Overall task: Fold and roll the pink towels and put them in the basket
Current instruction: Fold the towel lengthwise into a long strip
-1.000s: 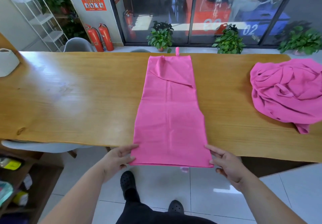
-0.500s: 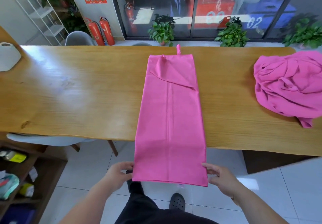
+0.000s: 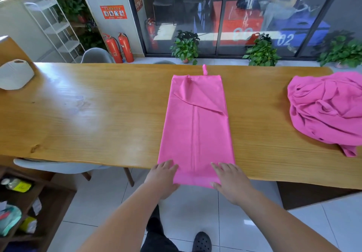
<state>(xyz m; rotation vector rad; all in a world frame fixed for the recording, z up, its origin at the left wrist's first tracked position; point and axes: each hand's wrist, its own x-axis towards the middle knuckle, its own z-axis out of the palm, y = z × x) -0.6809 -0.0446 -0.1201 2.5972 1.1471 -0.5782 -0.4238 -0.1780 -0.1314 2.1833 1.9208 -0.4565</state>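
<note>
Over the near table (image 3: 88,126) edge, left hand (image 3: 162,175) and right hand (image 3: 229,181) are pressing flat, fingers straight, on the towel (image 3: 195,130); its overhang is risking a skewed roll.

Prob office/lobby: fire extinguishers (image 3: 119,48), glass partitions (image 3: 215,16), long wood table (image 3: 78,118).

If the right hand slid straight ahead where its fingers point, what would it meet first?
The right hand rests on the folded towel; ahead lies only more towel, probably its diagonal flap first.
</note>
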